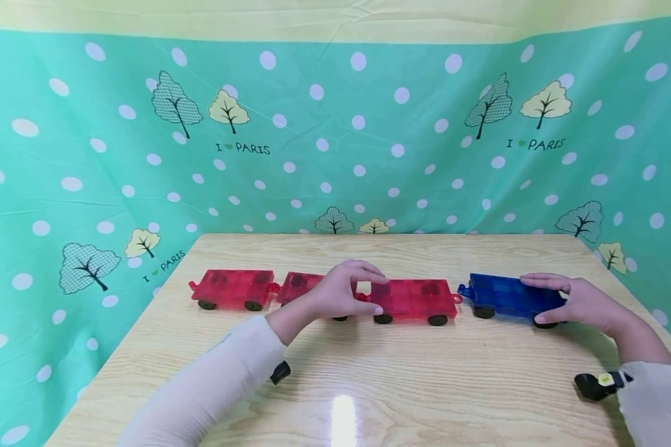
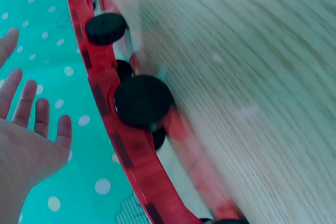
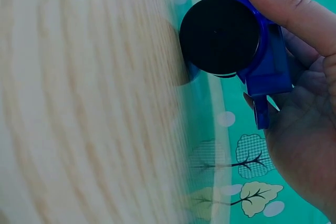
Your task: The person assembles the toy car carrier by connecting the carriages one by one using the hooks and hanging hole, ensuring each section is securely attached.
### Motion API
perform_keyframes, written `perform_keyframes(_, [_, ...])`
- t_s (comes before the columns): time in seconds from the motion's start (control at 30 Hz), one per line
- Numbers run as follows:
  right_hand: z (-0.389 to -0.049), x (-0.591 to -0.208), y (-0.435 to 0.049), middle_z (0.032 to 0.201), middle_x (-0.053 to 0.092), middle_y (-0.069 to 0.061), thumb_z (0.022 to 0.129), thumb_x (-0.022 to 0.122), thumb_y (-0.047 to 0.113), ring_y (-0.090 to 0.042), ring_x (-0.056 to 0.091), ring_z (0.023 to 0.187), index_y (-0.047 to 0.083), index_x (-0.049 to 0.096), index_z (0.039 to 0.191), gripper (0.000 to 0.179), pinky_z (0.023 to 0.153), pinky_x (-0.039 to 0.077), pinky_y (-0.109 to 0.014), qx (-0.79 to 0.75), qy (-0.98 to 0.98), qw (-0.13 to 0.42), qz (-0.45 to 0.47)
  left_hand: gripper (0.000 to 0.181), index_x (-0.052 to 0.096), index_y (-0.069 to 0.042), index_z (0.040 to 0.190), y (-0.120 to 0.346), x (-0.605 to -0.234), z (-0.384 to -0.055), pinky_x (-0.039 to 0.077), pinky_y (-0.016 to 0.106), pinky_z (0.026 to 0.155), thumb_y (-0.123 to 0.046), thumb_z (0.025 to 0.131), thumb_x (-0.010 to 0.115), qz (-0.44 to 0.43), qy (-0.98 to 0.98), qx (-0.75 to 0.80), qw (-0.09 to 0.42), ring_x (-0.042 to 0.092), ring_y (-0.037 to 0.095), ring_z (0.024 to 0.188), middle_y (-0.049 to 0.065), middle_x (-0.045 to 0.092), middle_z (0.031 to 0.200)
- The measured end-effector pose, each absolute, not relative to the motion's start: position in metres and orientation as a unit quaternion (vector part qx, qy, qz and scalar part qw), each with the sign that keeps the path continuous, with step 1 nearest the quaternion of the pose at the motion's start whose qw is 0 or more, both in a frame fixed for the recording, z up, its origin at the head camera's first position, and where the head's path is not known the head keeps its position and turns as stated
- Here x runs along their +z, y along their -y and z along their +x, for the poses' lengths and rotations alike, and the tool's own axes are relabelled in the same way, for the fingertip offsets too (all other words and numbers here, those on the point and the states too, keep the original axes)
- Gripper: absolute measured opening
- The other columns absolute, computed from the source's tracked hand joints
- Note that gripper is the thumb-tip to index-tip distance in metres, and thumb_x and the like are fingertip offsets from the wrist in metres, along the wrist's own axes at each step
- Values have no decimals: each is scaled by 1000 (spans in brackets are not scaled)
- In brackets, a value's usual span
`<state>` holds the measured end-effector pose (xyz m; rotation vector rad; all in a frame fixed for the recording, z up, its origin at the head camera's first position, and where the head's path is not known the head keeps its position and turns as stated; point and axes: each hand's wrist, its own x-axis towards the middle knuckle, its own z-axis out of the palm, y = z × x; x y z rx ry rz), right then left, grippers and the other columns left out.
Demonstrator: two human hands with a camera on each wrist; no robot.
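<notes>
Three red translucent toy train cars stand in a row on the table: a left one (image 1: 233, 289), a middle one (image 1: 299, 285) and a right one (image 1: 416, 299). A blue toy train car (image 1: 509, 293) stands to their right, its hook right at the right red car's hook. My right hand (image 1: 587, 307) grips the blue car's right end, thumb on the near side and fingers on the far side. My left hand (image 1: 343, 288) hovers over the joint between the middle and right red cars. In the left wrist view its fingers (image 2: 23, 106) are spread apart from the cars.
The cars stand on black wheels (image 2: 143, 101) on a wood-grain table (image 1: 402, 385). Behind the table hangs a green dotted cloth (image 1: 358, 136). A black wrist device (image 1: 595, 386) is strapped at the right sleeve, another (image 1: 280, 372) near the left.
</notes>
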<state>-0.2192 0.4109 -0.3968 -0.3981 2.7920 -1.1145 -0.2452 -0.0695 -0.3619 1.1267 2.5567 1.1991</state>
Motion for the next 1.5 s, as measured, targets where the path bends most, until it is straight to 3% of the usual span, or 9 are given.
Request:
perform_keyframes(0.33, [-220,-397,-410,129,39,33,71,87,26,-58,19,134,8,53,140,79,97,24,-74,-365,-920,61,-127,60,63,-18,133,45,-365,-244,44,42,100,-32,77,83,345,-844,402,79,39,17,129,-4,52,134])
perform_keyframes(0.5, [-220,-396,-410,125,38,38,71,86,26,-58,18,134,8,52,141,79,97,24,-74,-368,-919,63,-125,72,56,-26,140,35,-367,-247,42,35,99,-42,75,83,348,-868,344,80,35,17,130,-4,46,138])
perform_keyframes(0.67, [-219,-398,-411,125,38,38,73,86,24,-58,18,135,8,52,141,77,97,22,-74,-376,-916,62,-127,80,50,-34,144,23,-370,-250,38,38,98,-52,72,81,347,-899,258,76,33,17,129,-5,41,143])
perform_keyframes(0.9, [-219,-399,-412,126,39,37,73,86,25,-56,19,135,10,52,141,78,97,24,-73,-370,-918,60,-127,81,44,-36,147,8,-373,-255,32,41,96,-53,76,78,347,-921,155,82,31,18,130,-5,36,148])
perform_keyframes(1.5, [-221,-397,-410,126,38,39,75,84,21,-55,17,136,11,52,141,74,98,21,-74,-378,-913,65,-139,83,44,-37,147,-28,-373,-266,34,34,94,-60,74,76,362,-921,116,89,34,14,126,-7,41,145])
